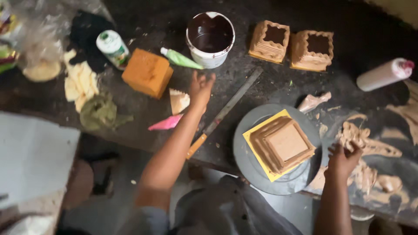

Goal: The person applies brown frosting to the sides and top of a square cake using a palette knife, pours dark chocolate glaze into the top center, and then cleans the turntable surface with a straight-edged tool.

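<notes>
Near the centre of the frame our left hand reached up the dark worktable, its fingers spread apart and clamped on nothing, just below the white bucket of dark liquid and the green tube lying beside it. At the lower right our right hand rested on the smeared tan clay; its fingers looked loosely curled, though we could not tell whether they pinched any of it. Between our arms, right of centre, sat the stepped clay block on a yellow square atop the grey turntable. A long flat blade with an orange handle lay diagonally between hand and turntable.

We judged the bucket the main hazard: it stood close above the reaching fingers, so a careless knock could tip the liquid across the table and toward the two finished clay pieces at upper centre. The blade could also be nudged against the soft block and mar it
</notes>
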